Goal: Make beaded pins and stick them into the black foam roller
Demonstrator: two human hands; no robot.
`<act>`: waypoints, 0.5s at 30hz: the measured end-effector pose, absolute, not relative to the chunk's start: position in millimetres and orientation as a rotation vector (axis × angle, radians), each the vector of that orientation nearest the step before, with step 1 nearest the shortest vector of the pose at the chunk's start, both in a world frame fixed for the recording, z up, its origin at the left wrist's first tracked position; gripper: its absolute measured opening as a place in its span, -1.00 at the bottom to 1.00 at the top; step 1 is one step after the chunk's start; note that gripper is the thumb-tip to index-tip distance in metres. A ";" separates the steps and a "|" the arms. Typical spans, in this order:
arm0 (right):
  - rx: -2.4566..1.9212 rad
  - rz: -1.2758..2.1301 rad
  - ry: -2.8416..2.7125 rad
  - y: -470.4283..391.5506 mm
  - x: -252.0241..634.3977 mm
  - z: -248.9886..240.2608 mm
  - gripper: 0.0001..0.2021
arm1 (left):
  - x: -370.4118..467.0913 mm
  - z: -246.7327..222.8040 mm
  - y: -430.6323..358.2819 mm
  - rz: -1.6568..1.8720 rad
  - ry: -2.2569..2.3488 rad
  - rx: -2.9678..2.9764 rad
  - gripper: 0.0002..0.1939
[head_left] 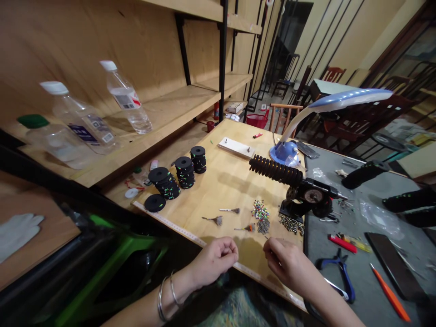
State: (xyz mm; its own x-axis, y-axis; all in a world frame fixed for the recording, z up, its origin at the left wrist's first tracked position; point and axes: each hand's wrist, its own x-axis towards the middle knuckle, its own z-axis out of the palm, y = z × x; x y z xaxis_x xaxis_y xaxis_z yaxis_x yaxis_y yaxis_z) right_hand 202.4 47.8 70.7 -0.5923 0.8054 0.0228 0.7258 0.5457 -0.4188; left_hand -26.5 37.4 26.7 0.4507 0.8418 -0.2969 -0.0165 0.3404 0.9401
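My left hand (216, 257), with two metal bangles on the wrist, is above the table's front edge. Its thumb and fingers are pinched together; anything between them is too small to make out. To its right, my right hand (284, 260) is also closed in a pinch, and a tiny thin tip shows at its fingers, of no clear kind. Just beyond the hands lie small brush-like tufts on thin stems: a grey one (217, 220), another (235, 210) and one with orange (250, 228). Beside them are a heap of multicoloured beads (260, 209) and a grey heap of tiny pieces (263, 226).
Black spools (164, 182) stand at left. A black ribbed roller device (276, 170), small metal pieces (291, 224) and a blue lamp (284, 152) are right. On the grey mat (340, 172) lie pliers (340, 272), an orange tool (390, 293) and a dark phone-like slab (395, 265). Shelf bottles (127, 102) stand left.
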 end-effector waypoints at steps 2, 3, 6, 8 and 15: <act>-1.293 0.502 -2.575 48.1 202.4 69.9 -0.81 | -25.8 27.7 37.8 0.688 0.958 1.111 -0.87; -1.290 0.485 -2.582 48.2 202.5 69.6 -0.80 | -25.2 28.3 38.0 0.689 0.966 1.127 -0.88; -1.269 0.469 -2.613 48.5 201.0 70.3 -0.78 | -23.2 29.1 38.6 0.691 0.976 1.145 -0.89; -1.260 0.464 -2.615 48.4 197.3 73.0 -0.77 | -22.5 28.9 38.8 0.696 0.974 1.152 -0.90; -1.082 0.696 -2.551 45.2 175.0 79.3 -0.81 | -28.2 29.6 37.2 0.704 0.976 1.173 -0.90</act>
State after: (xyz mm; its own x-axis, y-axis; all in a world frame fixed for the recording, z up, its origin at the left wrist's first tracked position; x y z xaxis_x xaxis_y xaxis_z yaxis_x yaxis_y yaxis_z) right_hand 175.0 45.2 79.3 -0.6783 0.7314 0.0701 0.5945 0.6025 -0.5325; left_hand -28.2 37.2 29.6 0.4314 0.8661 -0.2524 0.0333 0.2643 0.9639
